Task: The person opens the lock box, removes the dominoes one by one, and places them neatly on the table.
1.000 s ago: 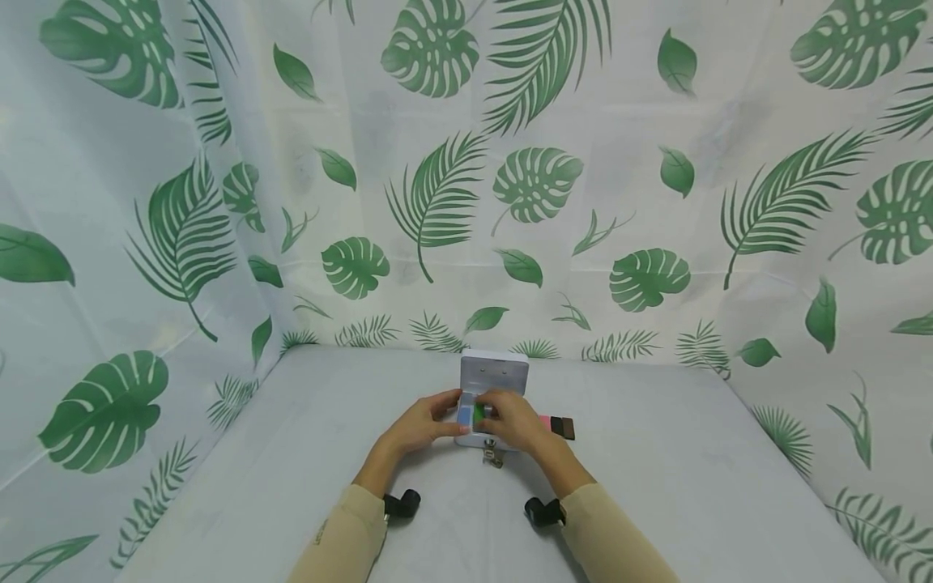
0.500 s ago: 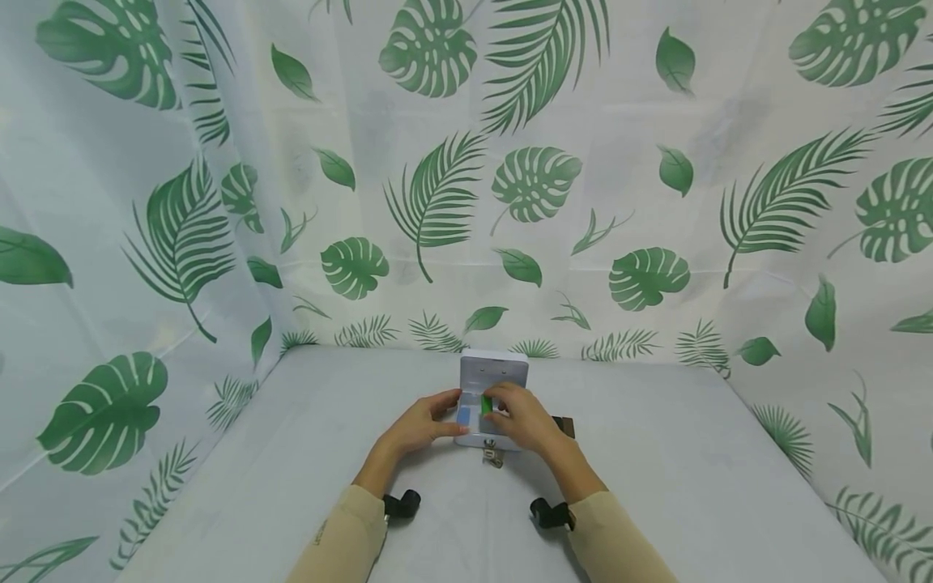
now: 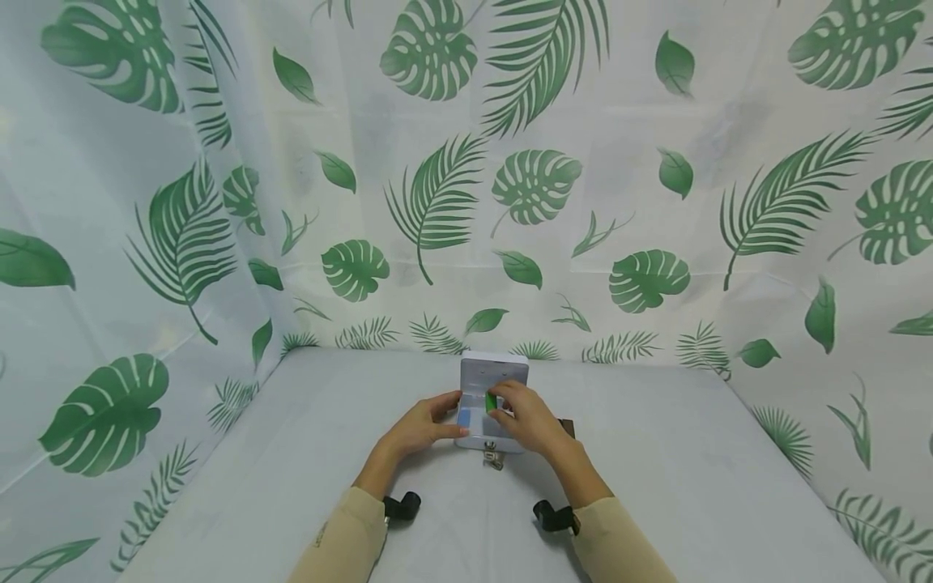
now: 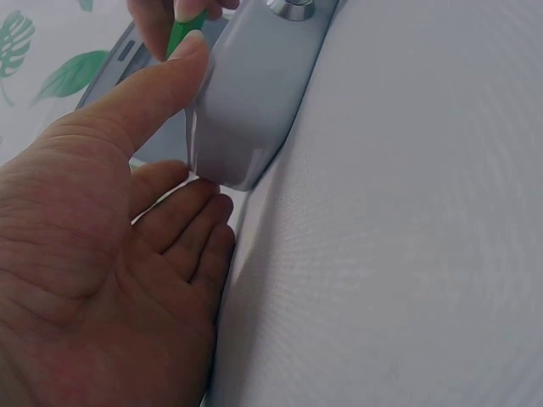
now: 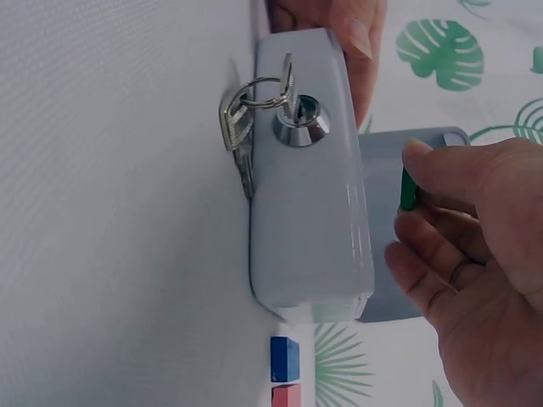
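Note:
A pale grey cash box [image 3: 474,442] stands with its lid [image 3: 494,372] raised. My left hand [image 3: 417,424] holds its left end, thumb over the rim, the other fingers along the outside wall. Between thumb and fingertips, my right hand [image 3: 526,417] pinches a small green block [image 3: 491,402] above the box's inside. In the right wrist view the green block [image 5: 408,188] shows edge-on in front of the lid. A light blue piece [image 3: 463,418] lies in the box's left part. The right part of the inside is hidden behind my right hand.
Keys [image 5: 239,127] on a ring hang from the front lock [image 5: 301,123]. Along the box's right side lie a blue block [image 5: 285,359] and a pink block [image 5: 287,395]. A brown block [image 3: 568,426] peeks out past my right wrist. Leaf-print curtains [image 3: 452,308] stand behind the table.
My right hand has moved slightly right and up with the green block, off the box's inside. It now covers the pink and black blocks in the head view. The left hand stays put.

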`<state>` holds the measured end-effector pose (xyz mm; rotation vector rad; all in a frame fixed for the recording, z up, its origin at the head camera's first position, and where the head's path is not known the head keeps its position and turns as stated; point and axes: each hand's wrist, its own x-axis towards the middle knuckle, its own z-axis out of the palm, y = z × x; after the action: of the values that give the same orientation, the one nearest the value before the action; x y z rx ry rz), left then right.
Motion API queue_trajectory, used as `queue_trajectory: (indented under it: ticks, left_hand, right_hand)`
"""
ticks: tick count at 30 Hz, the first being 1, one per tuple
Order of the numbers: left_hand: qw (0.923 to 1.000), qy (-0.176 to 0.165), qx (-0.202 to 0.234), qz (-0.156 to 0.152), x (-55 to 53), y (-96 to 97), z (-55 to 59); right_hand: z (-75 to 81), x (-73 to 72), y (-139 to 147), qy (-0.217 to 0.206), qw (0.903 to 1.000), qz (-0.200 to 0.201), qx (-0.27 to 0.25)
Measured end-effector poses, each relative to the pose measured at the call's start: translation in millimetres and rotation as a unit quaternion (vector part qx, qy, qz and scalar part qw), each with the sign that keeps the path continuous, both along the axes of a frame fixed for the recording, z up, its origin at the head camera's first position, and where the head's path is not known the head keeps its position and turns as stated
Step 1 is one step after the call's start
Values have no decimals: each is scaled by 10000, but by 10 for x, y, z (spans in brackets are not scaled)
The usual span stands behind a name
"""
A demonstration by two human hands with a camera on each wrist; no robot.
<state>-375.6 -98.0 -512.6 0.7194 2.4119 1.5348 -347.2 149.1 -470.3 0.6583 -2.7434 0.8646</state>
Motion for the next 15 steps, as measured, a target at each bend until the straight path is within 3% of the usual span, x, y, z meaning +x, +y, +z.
queue_trajectory:
  ticks: [15]
  left_hand:
    - [9999, 32, -87, 56, -3, 4, -2]
  right_hand:
    - [74, 51, 116, 82, 9999, -77, 116]
